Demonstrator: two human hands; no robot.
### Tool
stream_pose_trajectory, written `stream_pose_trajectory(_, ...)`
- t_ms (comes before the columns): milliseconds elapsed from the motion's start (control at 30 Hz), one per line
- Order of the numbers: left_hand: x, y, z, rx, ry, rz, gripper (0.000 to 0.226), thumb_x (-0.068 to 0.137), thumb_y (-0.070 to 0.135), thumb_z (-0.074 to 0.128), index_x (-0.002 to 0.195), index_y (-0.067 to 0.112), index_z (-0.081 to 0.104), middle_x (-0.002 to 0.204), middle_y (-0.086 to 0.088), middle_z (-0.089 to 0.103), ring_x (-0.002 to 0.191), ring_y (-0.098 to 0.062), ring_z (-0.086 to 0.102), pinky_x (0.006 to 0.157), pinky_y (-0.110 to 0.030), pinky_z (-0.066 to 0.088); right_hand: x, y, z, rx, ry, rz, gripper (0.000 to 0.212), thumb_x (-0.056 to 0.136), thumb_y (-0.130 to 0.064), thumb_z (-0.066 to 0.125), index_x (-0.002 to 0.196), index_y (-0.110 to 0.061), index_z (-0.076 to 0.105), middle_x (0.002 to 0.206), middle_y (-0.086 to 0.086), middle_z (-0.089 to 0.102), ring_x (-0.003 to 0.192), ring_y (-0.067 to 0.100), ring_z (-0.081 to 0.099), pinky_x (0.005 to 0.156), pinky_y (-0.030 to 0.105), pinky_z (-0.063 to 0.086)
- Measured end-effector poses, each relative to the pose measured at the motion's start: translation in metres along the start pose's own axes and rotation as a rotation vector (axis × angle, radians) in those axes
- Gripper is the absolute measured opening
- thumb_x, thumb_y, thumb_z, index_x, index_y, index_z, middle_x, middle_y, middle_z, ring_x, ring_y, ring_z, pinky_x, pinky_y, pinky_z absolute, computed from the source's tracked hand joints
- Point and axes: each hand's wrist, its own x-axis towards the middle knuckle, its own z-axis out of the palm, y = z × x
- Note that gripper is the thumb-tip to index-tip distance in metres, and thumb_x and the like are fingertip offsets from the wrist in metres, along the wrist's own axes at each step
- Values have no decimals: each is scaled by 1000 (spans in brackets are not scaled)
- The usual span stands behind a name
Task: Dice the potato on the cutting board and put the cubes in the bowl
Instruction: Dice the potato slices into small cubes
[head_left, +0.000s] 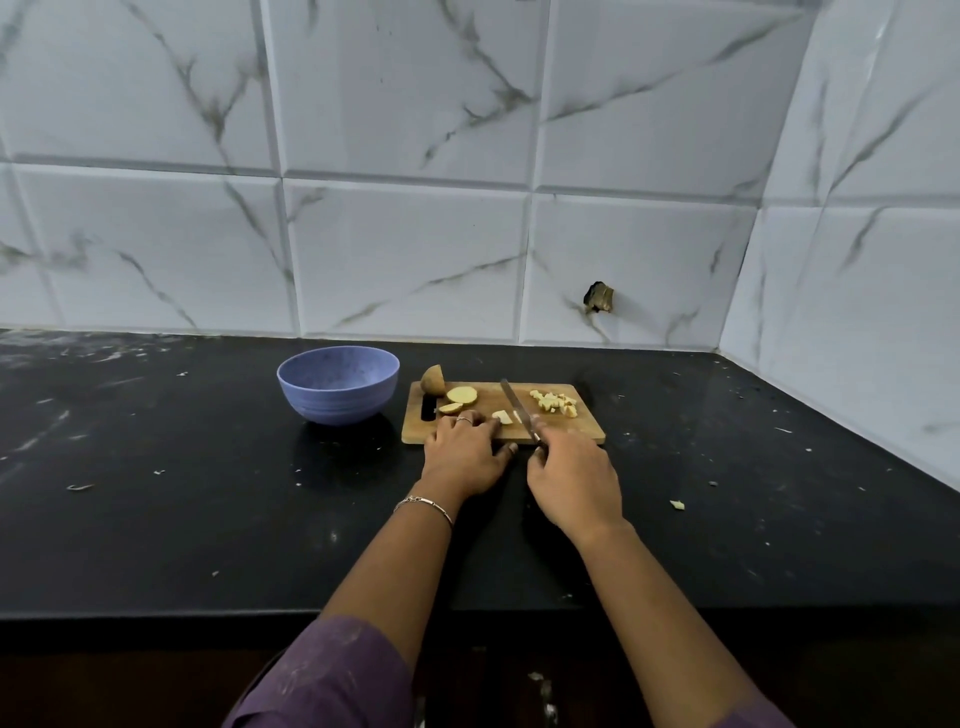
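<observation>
The left hand lies palm down at the near edge of the rectangular wooden cutting board, and its bent fingertips hold a pale potato piece. The right hand is clenched around the handle of a steel-bladed knife, whose blade stands just right of that piece. Pale potato cubes are piled on the board's right part. A brown-skinned potato half and round slices lie at its left. The round lavender-blue bowl stands just left of the board on the black counter.
</observation>
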Motion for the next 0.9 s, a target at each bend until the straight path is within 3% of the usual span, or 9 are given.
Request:
stream_pose_trajectory(333,1,-2,0,-41,39,-12,53,98,53,46,146,31,43,155,-1,32,141,-29,26,113,-46,24,-9,-6,0,33,50,-30,33,99,-21,55,131,-26,62,115,-3,70,106,18,65,86,32,52)
stream_pose_trajectory(467,1,-1,-3,-44,34,-9,52,97,50,48,145,31,43,156,-2,31,142,-29,26,114,-48,24,-9,-7,0,13,40,-47,37,99,-21,56,135,-26,60,117,-4,69,105,14,66,85,28,53)
stream_pose_trajectory(700,0,-1,-4,-41,32,-10,50,98,49,49,144,31,44,155,-3,32,142,-29,26,113,-48,24,-9,-11,-3,-19,-7,-58,35,99,-22,56,133,-26,60,114,-4,69,101,12,66,80,25,53)
stream_pose_trajectory(900,1,1,-4,-43,19,-19,48,98,47,48,143,32,45,155,-3,33,141,-29,27,112,-48,25,-6,-20,-5,-136,-104,-85,23,98,-17,57,120,-19,62,106,0,66,98,16,65,76,26,49)
